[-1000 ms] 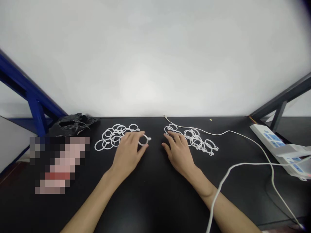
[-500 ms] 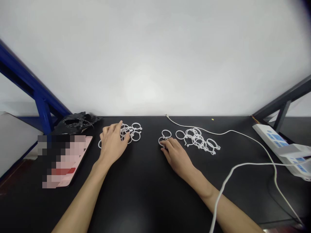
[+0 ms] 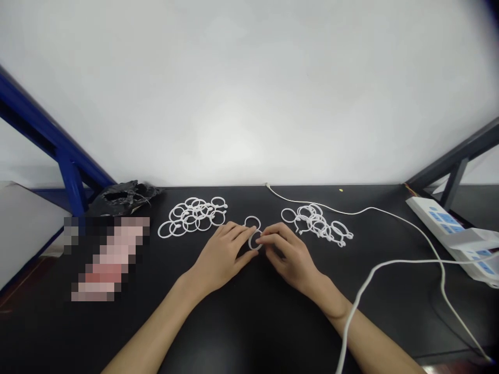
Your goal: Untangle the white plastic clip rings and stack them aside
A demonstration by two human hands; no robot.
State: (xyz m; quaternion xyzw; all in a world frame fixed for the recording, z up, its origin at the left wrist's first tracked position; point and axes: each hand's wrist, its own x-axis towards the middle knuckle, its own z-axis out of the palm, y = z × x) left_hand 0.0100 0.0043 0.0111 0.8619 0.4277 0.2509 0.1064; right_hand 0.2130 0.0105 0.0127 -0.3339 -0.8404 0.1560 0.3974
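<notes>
Two white curtain rings with small eyelets are between my hands, above the black table (image 3: 234, 332). My right hand (image 3: 291, 254) pinches the nearer curtain ring (image 3: 254, 249) at its right side. The fingertips of my left hand (image 3: 222, 254) close in on the left, at the place where this ring meets the farther curtain ring (image 3: 252, 217). Fingers partly cover that joint. Beyond my left hand lies a loose pile of curtain rings (image 3: 191, 215). A second pile of curtain rings (image 3: 319, 226) rests beyond my right hand.
A white cable (image 3: 351, 213) runs along the back and down the right side, with another loop crossing near my right forearm. A white power strip (image 3: 440, 221) stands at right. Crumpled black plastic (image 3: 125, 197) and a pixelated phone (image 3: 111, 259) lie at left.
My left hand has left the left pile and come right to the two curtain rings. My right hand has shifted slightly, and the rings have moved a little left and nearer.
</notes>
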